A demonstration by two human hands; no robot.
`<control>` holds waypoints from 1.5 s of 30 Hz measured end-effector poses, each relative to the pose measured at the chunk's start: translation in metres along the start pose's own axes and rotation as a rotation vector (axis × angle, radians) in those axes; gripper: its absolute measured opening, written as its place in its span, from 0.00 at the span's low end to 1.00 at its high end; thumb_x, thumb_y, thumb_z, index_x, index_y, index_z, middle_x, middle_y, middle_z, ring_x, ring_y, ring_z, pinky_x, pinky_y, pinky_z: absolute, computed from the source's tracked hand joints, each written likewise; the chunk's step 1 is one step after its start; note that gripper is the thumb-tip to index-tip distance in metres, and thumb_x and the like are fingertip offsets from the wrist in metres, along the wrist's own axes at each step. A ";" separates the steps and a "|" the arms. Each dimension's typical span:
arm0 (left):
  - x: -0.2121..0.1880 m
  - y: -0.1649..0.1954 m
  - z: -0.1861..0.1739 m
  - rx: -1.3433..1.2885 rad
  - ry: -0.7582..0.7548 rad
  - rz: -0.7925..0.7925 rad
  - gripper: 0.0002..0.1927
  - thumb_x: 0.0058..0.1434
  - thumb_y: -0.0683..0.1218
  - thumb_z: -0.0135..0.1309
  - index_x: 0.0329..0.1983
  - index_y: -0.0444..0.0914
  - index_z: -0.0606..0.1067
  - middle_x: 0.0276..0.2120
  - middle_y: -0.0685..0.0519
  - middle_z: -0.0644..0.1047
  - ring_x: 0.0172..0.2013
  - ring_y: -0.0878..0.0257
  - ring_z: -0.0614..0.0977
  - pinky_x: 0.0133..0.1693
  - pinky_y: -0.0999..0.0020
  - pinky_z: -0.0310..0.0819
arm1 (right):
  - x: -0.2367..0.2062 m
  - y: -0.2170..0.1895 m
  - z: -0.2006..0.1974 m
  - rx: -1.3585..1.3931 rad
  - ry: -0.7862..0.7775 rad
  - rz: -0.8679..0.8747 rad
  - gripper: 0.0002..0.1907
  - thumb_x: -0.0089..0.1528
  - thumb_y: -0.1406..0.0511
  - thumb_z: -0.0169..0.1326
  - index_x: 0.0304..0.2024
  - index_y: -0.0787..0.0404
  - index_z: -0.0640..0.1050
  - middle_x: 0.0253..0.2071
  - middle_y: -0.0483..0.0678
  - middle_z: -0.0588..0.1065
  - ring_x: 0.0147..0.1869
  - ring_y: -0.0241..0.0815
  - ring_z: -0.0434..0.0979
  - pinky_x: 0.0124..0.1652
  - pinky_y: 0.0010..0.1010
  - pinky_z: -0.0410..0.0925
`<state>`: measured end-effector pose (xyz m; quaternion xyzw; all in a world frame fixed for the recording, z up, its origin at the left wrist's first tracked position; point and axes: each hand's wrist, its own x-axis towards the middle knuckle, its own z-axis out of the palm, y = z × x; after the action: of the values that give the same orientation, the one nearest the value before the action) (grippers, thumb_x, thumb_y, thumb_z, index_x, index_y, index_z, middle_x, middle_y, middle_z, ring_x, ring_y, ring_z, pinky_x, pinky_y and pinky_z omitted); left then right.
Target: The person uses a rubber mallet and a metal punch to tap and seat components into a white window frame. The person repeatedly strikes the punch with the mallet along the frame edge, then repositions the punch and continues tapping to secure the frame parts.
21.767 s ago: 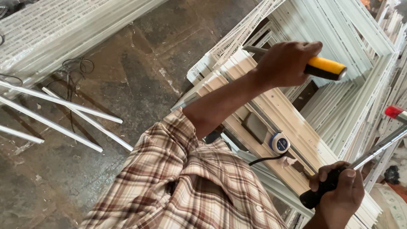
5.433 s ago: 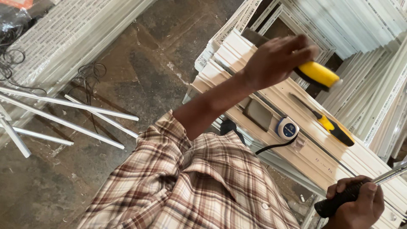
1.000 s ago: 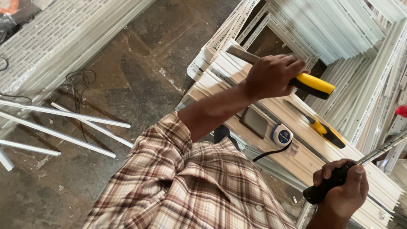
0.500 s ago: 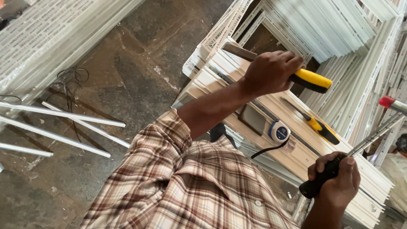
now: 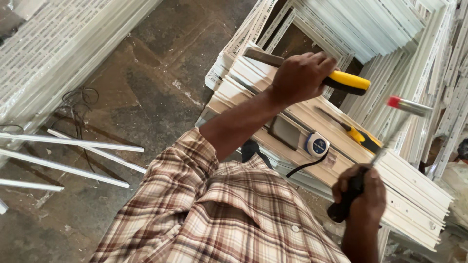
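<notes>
— What has the left hand (image 5: 303, 75) got?

— It is clenched round a chisel (image 5: 312, 73): the fingers wrap the yellow-and-black handle near its front, and the flat steel blade sticks out toward the upper left, its end lying over the top of the white frame section (image 5: 409, 190). The yellow end of the handle pokes out on the other side of the fist.

— And the right hand (image 5: 361, 192)?

— Closed tight on the black grip of a hammer (image 5: 385, 141). The thin metal shaft runs up and to the right from the fist, and the head, red at one end and silvery along the rest, is raised in the air, well apart from the chisel and above the stacked profiles.

— Where does the frame section lie?

— It runs diagonally from upper left to lower right, in front of the person, on top of other white profiles. A dark rectangular cut-out (image 5: 284, 131) shows in its face, just below the left forearm.

— Anything else lying on it?

— A round tape measure (image 5: 317, 144) with a blue face, a black strap trailing from it, and beside that a screwdriver (image 5: 351, 132) with a yellow-and-black handle, between the two hands.

— And around?

— More white frames (image 5: 370, 29) lean stacked behind, loose white strips (image 5: 73, 160) lie on the concrete floor (image 5: 146, 92) to the left, near a tangle of dark cable (image 5: 75, 100). The person wears a checked shirt (image 5: 214, 214).
</notes>
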<state>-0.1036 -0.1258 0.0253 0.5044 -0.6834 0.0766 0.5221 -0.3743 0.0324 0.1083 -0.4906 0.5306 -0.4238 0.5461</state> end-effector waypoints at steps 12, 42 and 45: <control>-0.011 -0.010 0.008 0.027 -0.026 0.018 0.17 0.58 0.46 0.66 0.45 0.37 0.72 0.32 0.50 0.79 0.30 0.59 0.83 0.31 0.62 0.79 | -0.001 0.011 -0.001 0.208 -0.113 -0.155 0.25 0.75 0.49 0.44 0.44 0.66 0.70 0.28 0.52 0.68 0.26 0.42 0.66 0.24 0.33 0.63; 0.000 0.024 -0.031 -0.076 -0.011 0.025 0.13 0.63 0.51 0.62 0.39 0.41 0.71 0.28 0.52 0.77 0.26 0.59 0.82 0.29 0.62 0.77 | -0.006 0.013 0.016 0.202 -0.004 -0.236 0.30 0.73 0.44 0.50 0.45 0.66 0.67 0.31 0.54 0.67 0.31 0.44 0.65 0.26 0.34 0.62; -0.001 0.025 -0.031 -0.073 -0.012 0.009 0.13 0.63 0.51 0.62 0.40 0.41 0.71 0.28 0.52 0.78 0.28 0.59 0.82 0.31 0.62 0.79 | -0.005 0.013 0.016 0.216 -0.016 -0.243 0.30 0.73 0.44 0.50 0.45 0.66 0.68 0.31 0.53 0.66 0.31 0.44 0.65 0.26 0.34 0.62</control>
<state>-0.1037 -0.0933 0.0486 0.4825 -0.6912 0.0508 0.5356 -0.3599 0.0406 0.0961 -0.4928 0.4145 -0.5373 0.5446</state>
